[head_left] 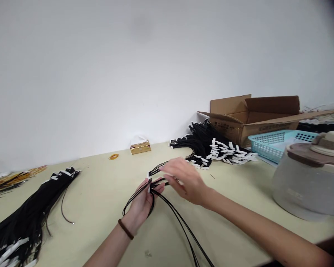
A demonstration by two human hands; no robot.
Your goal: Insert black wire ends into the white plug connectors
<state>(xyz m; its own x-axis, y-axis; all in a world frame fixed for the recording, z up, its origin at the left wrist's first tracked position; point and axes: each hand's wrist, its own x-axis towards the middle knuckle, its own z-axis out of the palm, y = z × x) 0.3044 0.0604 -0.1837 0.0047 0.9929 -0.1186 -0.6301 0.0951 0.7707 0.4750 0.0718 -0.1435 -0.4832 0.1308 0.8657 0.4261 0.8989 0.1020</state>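
A small bunch of thin black cables (pixel 175 209) with white connectors (pixel 149 188) lies across my left hand (pixel 141 203). That hand's fingers curl beneath the bunch near the connectors, and one loop hangs beside the wrist. Just to the right, my right hand (pixel 186 182) hovers with its thumb and fingers apart, over the cable ends. It partly hides them, and I cannot tell whether it touches any. The loose cable lengths trail down toward the table's near edge.
A thick bundle of black cables (pixel 25 207) lies on the left. More cables with white connectors (pixel 203 141) are heaped at the back right, beside an open cardboard box (pixel 233 128), a turquoise basket (pixel 267 148) and a large jug (pixel 306 181). A tissue pack (pixel 140 147) and rubber bands (pixel 114 157) sit near the wall.
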